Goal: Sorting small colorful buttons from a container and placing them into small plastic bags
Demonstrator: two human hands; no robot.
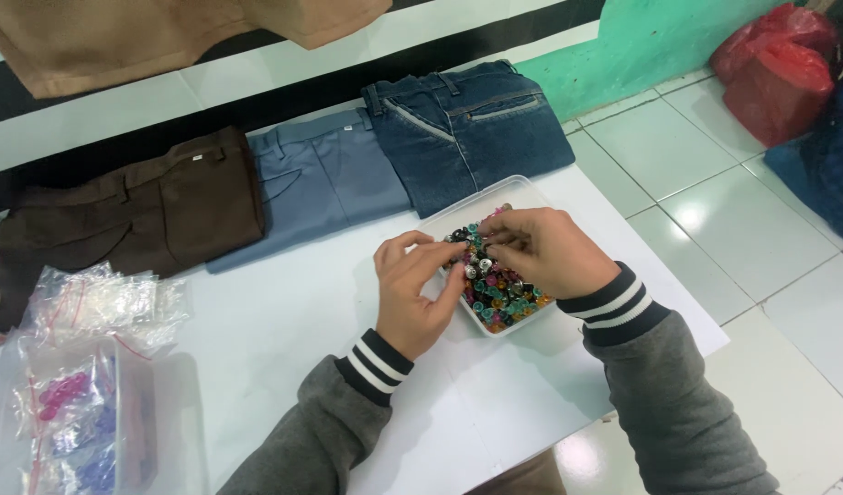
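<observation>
A shallow white tray (518, 189) sits on the white table (284, 321), filled with several small coloured buttons or studs (509, 298) in teal, orange, black and pink. My left hand (414, 293) rests at the tray's near left edge, fingertips pinched on a small piece among the pile. My right hand (545, 249) lies over the tray from the right, fingers curled down into the pieces. Which piece each hand pinches is hidden by the fingers. Both arms wear grey sleeves with striped cuffs.
Three folded trousers lie along the far side: brown (137, 206), grey-blue (325, 179) and dark denim (467, 124). Clear plastic bags (101, 302) and a clear box with pink and blue pieces (82, 422) sit at left. Red bags (779, 69) stand on the tiled floor.
</observation>
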